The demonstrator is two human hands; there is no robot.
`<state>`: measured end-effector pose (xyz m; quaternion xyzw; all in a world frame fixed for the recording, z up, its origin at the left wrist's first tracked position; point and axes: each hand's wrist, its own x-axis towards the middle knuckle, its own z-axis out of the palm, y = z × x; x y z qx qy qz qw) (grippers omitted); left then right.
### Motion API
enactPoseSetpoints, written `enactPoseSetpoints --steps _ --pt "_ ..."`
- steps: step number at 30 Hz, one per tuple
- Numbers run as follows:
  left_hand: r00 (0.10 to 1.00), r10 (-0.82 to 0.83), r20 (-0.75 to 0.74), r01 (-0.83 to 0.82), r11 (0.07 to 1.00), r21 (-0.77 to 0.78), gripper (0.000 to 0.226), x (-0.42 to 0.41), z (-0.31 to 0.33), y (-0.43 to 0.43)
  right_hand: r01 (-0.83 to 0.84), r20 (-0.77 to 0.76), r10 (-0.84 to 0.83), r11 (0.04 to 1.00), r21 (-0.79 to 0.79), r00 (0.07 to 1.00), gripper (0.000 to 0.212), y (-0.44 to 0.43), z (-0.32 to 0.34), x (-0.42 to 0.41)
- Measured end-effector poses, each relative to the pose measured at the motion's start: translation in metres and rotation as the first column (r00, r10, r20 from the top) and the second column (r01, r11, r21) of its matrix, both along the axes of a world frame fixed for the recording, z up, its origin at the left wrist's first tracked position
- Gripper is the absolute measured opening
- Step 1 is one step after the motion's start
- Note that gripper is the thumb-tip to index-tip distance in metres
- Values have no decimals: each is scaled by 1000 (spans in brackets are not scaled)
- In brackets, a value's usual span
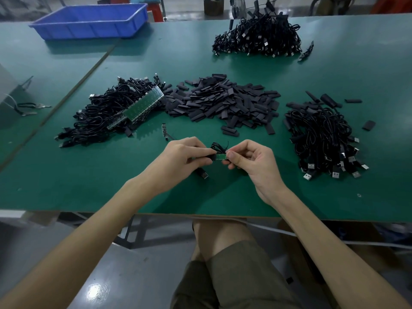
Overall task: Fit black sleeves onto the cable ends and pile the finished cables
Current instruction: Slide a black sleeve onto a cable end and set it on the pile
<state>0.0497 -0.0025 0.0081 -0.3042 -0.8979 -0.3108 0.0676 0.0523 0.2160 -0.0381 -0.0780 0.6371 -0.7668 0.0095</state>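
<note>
1. Cable end (221, 157), a small green board, is held between your hands just above the near part of the table (66, 175); the black sleeve (210, 157) covers only its left tip, so this fit looks barely begun
2. Your left hand (180, 159) pinches the sleeve between curled thumb and fingers; your right hand (252, 161) pinches the board's bare end the same way, with the other fingers tucked in
3. The cable's loop (219, 146) rises behind your fingertips and its USB plug (203, 174) lies under your left hand
4. To your right lies the finished pile (321, 134), and a far pile (256, 39) appears sleeved too
5. The bare-board pile (107, 114) on your left and the loose sleeve heap (223, 101) are both large, so much work is likely left
</note>
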Motion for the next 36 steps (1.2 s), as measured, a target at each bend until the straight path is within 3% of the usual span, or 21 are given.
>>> enactPoseSetpoints --steps 7,13,25,36 --pt "999 51 7 -51 996 73 24 2 -10 1 -9 -5 9 1000 -3 1000 16 0 0 0" --pt "980 93 175 -122 980 159 22 -2 -14 -1 -21 -8 22 1000 19 1000 15 -1 0 1" --pt "978 103 179 -134 976 171 21 -6 -21 -4 -28 -17 28 999 41 999 16 -1 0 3" --pt "997 70 -22 -67 992 111 23 -1 -16 -1 -19 -5 19 998 56 1000 19 1 1 4"
